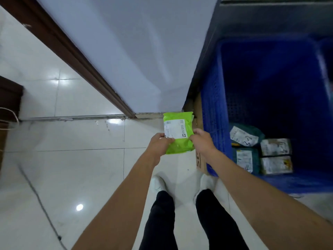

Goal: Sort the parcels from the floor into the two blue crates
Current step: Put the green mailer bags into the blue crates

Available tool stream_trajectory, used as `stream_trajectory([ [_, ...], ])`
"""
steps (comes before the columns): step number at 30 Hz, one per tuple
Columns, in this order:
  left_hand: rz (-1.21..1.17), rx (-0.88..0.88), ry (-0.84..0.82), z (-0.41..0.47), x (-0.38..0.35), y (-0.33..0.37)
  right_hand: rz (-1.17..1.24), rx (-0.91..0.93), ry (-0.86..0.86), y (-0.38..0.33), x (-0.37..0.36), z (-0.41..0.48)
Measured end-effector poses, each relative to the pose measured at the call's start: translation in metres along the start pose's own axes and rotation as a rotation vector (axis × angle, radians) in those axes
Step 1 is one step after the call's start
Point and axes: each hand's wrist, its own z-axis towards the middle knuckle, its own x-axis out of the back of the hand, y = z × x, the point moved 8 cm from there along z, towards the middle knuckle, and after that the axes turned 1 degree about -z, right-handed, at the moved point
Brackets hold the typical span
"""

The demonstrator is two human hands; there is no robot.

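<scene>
Head view: both arms reach out straight, left hand (160,141) and right hand (201,140) pinching the near corners of a green parcel (177,134), held above the floor just left of the blue crate (214,112), label facing up.

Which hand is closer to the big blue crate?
The right hand. It grips the right edge of the green parcel, just beside the wall of the blue crate. The left hand grips the parcel's left edge, farther from the crate.

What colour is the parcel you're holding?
Lime green with a white label: parcel, head view, held in both hands.
</scene>
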Motion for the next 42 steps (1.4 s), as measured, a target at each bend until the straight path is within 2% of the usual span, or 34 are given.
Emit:
stream_trajectory([
  [5, -0.059, -0.068, -0.065, -0.094, -0.015, 0.044, 0.099, 0.040, 0.007, -0.031, 0.047, -0.077],
  [11, -0.067, -0.223, -0.020, -0.176, -0.033, 0.086, 0.192, 0.158, -0.029, -0.064, 0.095, -0.155],
  [13, -0.058, -0.253, -0.004, -0.196, -0.039, 0.094, 0.154, 0.216, -0.023, -0.071, 0.110, -0.172],
  [15, -0.038, -0.270, 0.021, -0.209, -0.046, 0.100, -0.012, 0.287, 0.058, -0.077, 0.125, -0.189],
  [18, 0.023, -0.328, 0.015, -0.226, -0.062, 0.112, -0.471, 0.541, 0.276, -0.093, 0.141, -0.227],
  [20, 0.043, -0.376, -0.011, -0.236, -0.077, 0.121, -0.623, 0.662, 0.240, -0.093, 0.135, -0.245],
  [23, 0.071, -0.448, -0.022, -0.249, -0.099, 0.138, -0.692, 0.701, 0.243, -0.080, 0.142, -0.246],
  [28, 0.052, -0.429, -0.116, -0.258, -0.151, 0.149, -0.534, 0.876, 0.496, -0.089, 0.195, -0.248],
  [31, -0.016, -0.402, -0.220, -0.273, -0.192, 0.155, -0.461, 0.878, 0.604, -0.088, 0.242, -0.238],
  [34, 0.027, -0.425, -0.290, -0.283, -0.239, 0.160, -0.242, 0.791, 0.557, -0.079, 0.296, -0.219],
  [36, 0.085, -0.414, -0.273, -0.282, -0.267, 0.156, -0.053, 0.644, 0.489, -0.065, 0.334, -0.202],
  [42, 0.376, -0.434, 0.061, -0.236, -0.306, 0.130, 0.442, 0.297, 0.186, -0.014, 0.401, -0.139],
])
